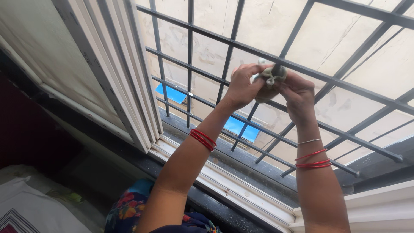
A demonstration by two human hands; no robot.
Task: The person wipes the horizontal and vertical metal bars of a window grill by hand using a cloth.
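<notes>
Both my hands are raised to a dark metal window grille (189,64). My left hand (242,86) and my right hand (297,92) together grip a crumpled grey-green cloth (271,77), bunched between the fingers and pressed against one slanting bar of the grille (327,77). Red bangles circle my left wrist (202,139). Red bangles and a thin silver one circle my right wrist (312,157).
A white sliding window frame (129,86) stands at the left, with its track and a dark stone sill (241,181) below. Beyond the bars is a cream wall with blue openings (236,127). A white cloth (26,207) lies at the lower left.
</notes>
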